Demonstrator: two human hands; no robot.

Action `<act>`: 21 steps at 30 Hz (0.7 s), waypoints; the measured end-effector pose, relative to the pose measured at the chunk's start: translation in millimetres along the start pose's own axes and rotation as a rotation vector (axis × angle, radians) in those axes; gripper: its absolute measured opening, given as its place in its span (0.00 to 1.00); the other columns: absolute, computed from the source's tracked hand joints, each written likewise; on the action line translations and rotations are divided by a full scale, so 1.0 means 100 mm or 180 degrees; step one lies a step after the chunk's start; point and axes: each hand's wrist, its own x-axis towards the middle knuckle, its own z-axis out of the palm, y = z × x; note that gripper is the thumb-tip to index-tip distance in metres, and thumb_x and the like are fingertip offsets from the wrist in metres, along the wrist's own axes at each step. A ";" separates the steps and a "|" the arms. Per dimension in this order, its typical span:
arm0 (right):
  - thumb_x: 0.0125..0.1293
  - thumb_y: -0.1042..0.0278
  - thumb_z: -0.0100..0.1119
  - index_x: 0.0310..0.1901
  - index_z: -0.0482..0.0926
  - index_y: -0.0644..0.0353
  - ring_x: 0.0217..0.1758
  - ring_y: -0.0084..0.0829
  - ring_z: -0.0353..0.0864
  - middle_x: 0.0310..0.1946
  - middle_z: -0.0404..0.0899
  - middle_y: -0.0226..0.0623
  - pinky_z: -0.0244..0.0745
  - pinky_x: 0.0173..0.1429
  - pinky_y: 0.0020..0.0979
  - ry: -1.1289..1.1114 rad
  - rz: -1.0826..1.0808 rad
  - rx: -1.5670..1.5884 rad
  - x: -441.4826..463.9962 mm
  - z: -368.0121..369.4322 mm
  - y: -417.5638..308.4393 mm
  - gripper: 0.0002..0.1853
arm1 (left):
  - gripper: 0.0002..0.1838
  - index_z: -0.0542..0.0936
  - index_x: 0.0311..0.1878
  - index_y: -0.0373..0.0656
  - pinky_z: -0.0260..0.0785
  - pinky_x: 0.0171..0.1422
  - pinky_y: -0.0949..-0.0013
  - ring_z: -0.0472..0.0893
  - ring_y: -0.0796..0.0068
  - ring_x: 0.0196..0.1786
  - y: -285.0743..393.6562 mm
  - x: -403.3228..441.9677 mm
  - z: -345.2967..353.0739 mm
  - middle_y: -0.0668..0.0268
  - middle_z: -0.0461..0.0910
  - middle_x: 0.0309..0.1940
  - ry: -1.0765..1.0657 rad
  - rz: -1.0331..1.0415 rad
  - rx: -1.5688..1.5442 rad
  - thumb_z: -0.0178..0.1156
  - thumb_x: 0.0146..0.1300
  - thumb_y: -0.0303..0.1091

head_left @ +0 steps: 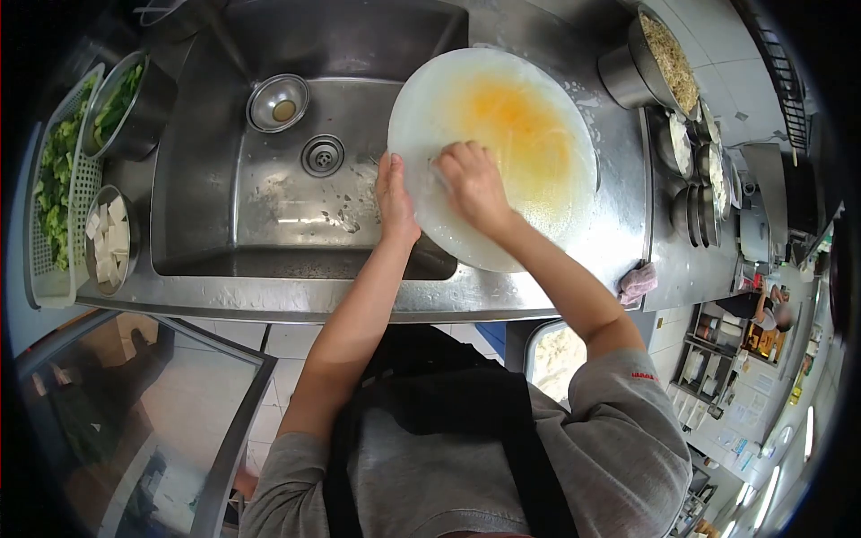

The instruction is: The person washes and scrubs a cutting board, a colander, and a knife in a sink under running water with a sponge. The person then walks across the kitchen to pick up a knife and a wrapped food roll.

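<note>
A round white cutting board (538, 197) with a wide orange-yellow stain lies tilted over the sink's right edge and the steel counter. My left hand (395, 202) grips its left rim, some fingers hidden at the edge. On the board's wet face, left of the stain, my right hand (473, 184) is closed and pressed down, slightly blurred. Something pale shows at its fingers, too small to make out.
The steel sink (296, 206) holds a small metal bowl (278, 102) near the drain (323, 155). At left stand a basket of greens (56, 188) and a bowl of white cubes (109, 242). Pans (628, 76) and a pink cloth (638, 283) are at right. A person (773, 314) stands far off.
</note>
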 end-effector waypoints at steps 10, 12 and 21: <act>0.46 0.75 0.50 0.28 0.75 0.58 0.38 0.39 0.71 0.33 0.73 0.39 0.65 0.40 0.38 -0.0107 0.0334 -0.0526 0.20 0.12 0.27 0.06 | 0.18 0.67 0.51 0.41 0.63 0.53 0.68 0.71 0.72 0.49 -0.10 0.01 -0.07 0.63 0.72 0.46 -0.0091 0.0034 0.0427 0.53 0.62 0.39; 0.45 0.75 0.51 0.29 0.75 0.58 0.39 0.37 0.70 0.33 0.72 0.39 0.64 0.40 0.38 -0.0275 -0.0146 0.0083 -0.12 -0.12 -0.20 0.07 | 0.19 0.67 0.52 0.40 0.62 0.54 0.68 0.71 0.72 0.49 -0.06 0.01 -0.07 0.62 0.72 0.46 -0.0124 -0.0073 0.0445 0.55 0.60 0.37; 0.52 0.70 0.48 0.35 0.75 0.57 0.39 0.37 0.74 0.33 0.74 0.38 0.68 0.39 0.38 0.0321 0.1587 -0.1739 0.67 0.40 0.95 0.08 | 0.26 0.65 0.55 0.38 0.63 0.55 0.67 0.72 0.70 0.50 -0.13 -0.09 -0.08 0.62 0.73 0.47 -0.0674 -0.0427 0.0602 0.59 0.52 0.25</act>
